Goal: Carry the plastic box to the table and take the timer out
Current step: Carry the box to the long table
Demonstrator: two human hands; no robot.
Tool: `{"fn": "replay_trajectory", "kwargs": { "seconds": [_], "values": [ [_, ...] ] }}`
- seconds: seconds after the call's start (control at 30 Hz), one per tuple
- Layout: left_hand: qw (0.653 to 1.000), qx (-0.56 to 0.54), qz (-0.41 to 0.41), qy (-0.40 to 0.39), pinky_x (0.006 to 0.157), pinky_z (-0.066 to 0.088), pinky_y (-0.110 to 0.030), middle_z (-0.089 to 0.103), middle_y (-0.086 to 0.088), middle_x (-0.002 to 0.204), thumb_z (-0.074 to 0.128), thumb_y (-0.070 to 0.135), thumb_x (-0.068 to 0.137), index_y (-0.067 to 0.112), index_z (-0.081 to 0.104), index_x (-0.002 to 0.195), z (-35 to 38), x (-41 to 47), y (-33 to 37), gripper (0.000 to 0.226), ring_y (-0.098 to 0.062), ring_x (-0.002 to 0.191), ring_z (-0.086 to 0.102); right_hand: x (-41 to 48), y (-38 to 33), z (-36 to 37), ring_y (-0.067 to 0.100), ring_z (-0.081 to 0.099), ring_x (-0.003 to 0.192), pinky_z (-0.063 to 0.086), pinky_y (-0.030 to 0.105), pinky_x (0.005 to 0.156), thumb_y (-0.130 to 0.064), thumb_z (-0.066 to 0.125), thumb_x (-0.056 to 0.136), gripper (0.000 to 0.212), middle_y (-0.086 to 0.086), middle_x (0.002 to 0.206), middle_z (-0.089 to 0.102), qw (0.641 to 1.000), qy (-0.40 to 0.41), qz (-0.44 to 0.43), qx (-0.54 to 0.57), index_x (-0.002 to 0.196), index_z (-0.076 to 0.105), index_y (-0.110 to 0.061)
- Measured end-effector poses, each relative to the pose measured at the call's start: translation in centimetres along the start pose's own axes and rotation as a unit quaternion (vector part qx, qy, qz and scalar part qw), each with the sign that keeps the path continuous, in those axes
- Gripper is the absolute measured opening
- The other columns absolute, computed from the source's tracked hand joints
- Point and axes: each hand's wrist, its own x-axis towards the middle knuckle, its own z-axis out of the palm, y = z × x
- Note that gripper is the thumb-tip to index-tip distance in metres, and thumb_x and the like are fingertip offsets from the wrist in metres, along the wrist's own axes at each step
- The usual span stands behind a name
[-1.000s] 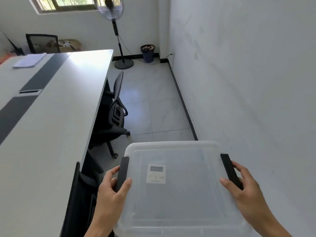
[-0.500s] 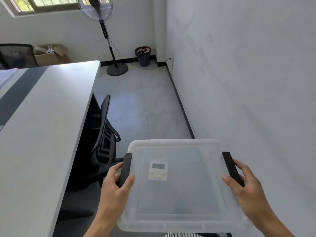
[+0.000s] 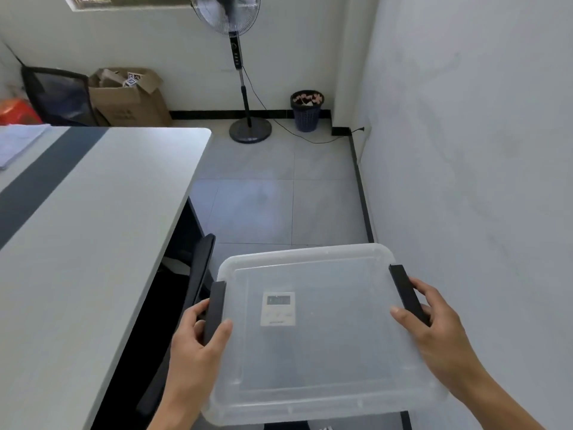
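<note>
The plastic box [image 3: 322, 333], translucent and lidded, is held in the air between both hands, level with the lid uppermost and clear of any surface. The timer [image 3: 278, 308], a small white unit with a dark display, is seen through the lid, lying inside nearer the left-hand grip than the right. The left hand [image 3: 198, 346] is closed around the black latch [image 3: 214, 307] on its side, thumb over the lid edge; the right hand [image 3: 437, 330] is closed likewise on the opposite black latch [image 3: 407, 293], so that the box is carried by its two short sides. Outward from the left grip a chair back [image 3: 201, 268] is just beside the box, and beyond it the table [image 3: 93, 243], white with a dark strip, lies well apart from the load. Ahead of the grips are bare floor, a standing fan [image 3: 238, 57] and a waste bin [image 3: 307, 110]; a wall runs close beyond the right grip. The carrying step is judged to be in hand. The next move is judged to call for a swing leftward over the chair back and a level set-down on the table, after which both latches must be released and the lid lifted.
</note>
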Motion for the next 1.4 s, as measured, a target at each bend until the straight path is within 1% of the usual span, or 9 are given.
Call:
{"fn": "replay_trajectory", "kwargs": {
  "seconds": [0.17,0.4,0.53,0.73,0.87,0.93,1.1,1.2,1.4],
  "values": [
    [1.000,0.012,0.007,-0.025,0.068,0.058,-0.036,0.074,-0.006,0.090,0.066,0.012,0.084,0.022,0.054,0.121,2.9,13.1,5.5,0.040,-0.022,0.079,0.072,11.1,-5.7,2.3,0.021,0.068,0.086,0.051,0.030,0.069,-0.020,0.065,0.087,0.046,0.004,0.094,0.071,1.000,0.020,0.007,0.003,0.129,0.048,-0.030],
    [0.996,0.038,0.037,-0.065,0.061,0.056,-0.029,0.072,-0.004,0.088,0.065,0.013,0.085,0.021,0.052,0.124,8.4,30.0,13.9,0.042,-0.014,0.074,0.071,26.1,-14.0,3.5,0.003,0.068,0.074,0.046,0.022,0.064,-0.015,0.064,0.088,0.042,-0.005,0.092,0.069,0.997,0.066,-0.009,0.024,0.121,0.048,-0.035],
    [0.997,0.045,0.031,-0.062,0.056,0.054,-0.024,0.072,-0.006,0.086,0.065,0.015,0.085,0.021,0.051,0.124,12.5,38.1,16.4,0.042,-0.016,0.072,0.071,35.6,-16.4,4.0,0.010,0.065,0.079,0.044,0.021,0.064,-0.015,0.063,0.089,0.042,-0.001,0.089,0.069,0.998,0.055,-0.014,0.022,0.124,0.049,-0.031],
    [0.999,0.036,0.007,-0.013,0.061,0.053,-0.029,0.072,-0.009,0.084,0.065,0.015,0.085,0.022,0.052,0.123,19.3,49.3,20.1,0.041,-0.022,0.074,0.069,52.3,-20.4,3.7,-0.006,0.066,0.075,0.043,0.018,0.066,-0.016,0.063,0.089,0.041,-0.005,0.095,0.069,1.000,0.003,-0.024,0.014,0.122,0.048,-0.035],
    [0.999,0.015,-0.008,0.035,0.063,0.053,-0.028,0.072,-0.008,0.087,0.065,0.017,0.085,0.027,0.051,0.121,21.8,55.3,23.5,0.040,-0.023,0.078,0.069,62.5,-25.3,4.6,0.017,0.069,0.090,0.051,0.029,0.073,-0.019,0.065,0.088,0.044,0.001,0.102,0.071,0.998,-0.050,-0.036,-0.019,0.124,0.049,-0.037],
    [0.997,-0.001,-0.018,0.077,0.067,0.057,-0.035,0.073,-0.006,0.088,0.066,0.018,0.085,0.028,0.052,0.121,22.0,58.0,24.4,0.040,-0.023,0.079,0.070,67.0,-28.1,6.0,0.018,0.071,0.085,0.054,0.036,0.076,-0.019,0.066,0.087,0.045,0.001,0.096,0.073,0.994,-0.084,-0.052,-0.037,0.124,0.049,-0.038],
    [0.985,-0.026,-0.048,0.166,0.069,0.057,-0.037,0.075,0.007,0.079,0.066,0.014,0.084,0.032,0.055,0.112,21.1,65.5,24.9,0.035,-0.020,0.076,0.071,76.5,-33.2,12.5,0.006,0.070,0.074,0.054,0.031,0.069,-0.017,0.067,0.086,0.048,-0.001,0.090,0.072,0.984,-0.148,-0.084,-0.059,0.125,0.050,-0.039],
    [0.977,-0.035,-0.062,0.202,0.067,0.054,-0.033,0.075,-0.002,0.074,0.066,0.011,0.084,0.026,0.055,0.113,19.5,71.2,25.1,0.034,-0.021,0.075,0.069,81.3,-35.5,17.7,0.014,0.072,0.075,0.058,0.040,0.073,-0.017,0.068,0.085,0.048,0.002,0.090,0.074,0.981,-0.165,-0.079,-0.062,0.123,0.051,-0.040],
    [0.970,-0.034,-0.058,0.232,0.073,0.053,-0.053,0.071,-0.017,0.077,0.069,0.013,0.082,0.032,0.058,0.102,14.7,83.3,28.2,0.030,-0.033,0.072,0.064,89.1,-42.9,27.2,0.003,0.070,0.070,0.052,0.026,0.062,-0.011,0.067,0.086,0.050,0.001,0.090,0.072,0.976,-0.180,-0.101,-0.067,0.126,0.047,-0.034]
  ]
}}
